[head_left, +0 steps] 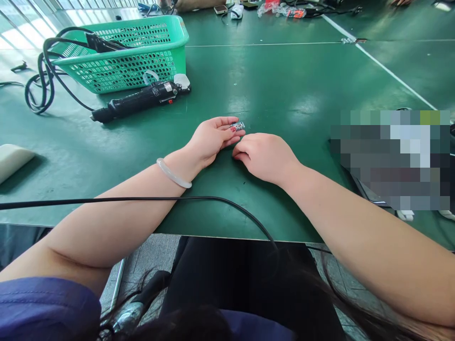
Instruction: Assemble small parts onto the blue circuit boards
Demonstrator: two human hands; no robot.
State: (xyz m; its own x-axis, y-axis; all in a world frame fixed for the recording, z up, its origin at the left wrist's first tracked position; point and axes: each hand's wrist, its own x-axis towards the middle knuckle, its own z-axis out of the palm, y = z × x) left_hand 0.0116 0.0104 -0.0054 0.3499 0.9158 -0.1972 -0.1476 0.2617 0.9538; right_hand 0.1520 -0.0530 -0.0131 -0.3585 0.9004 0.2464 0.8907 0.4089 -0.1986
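Note:
A small rectangular piece that looks like a circuit board point(238, 126) is pinched in the fingers of my left hand point(215, 137), just above the green table. The thumb lies across its near end, and its far end sticks out to the right. Close beside it, my right hand point(265, 154) rests low over the table with its fingers curled inward. Its fingertips are mostly hidden under the hand, so I cannot make out what they hold, if anything. A pale bangle point(174, 174) circles my left wrist.
A green plastic basket point(124, 71) stands at the back left, with a black electric screwdriver point(142, 100) lying before it. A black cable point(106, 200) crosses over my left forearm. A pale block point(14, 161) sits far left; a blurred-out object point(394, 158) is at right.

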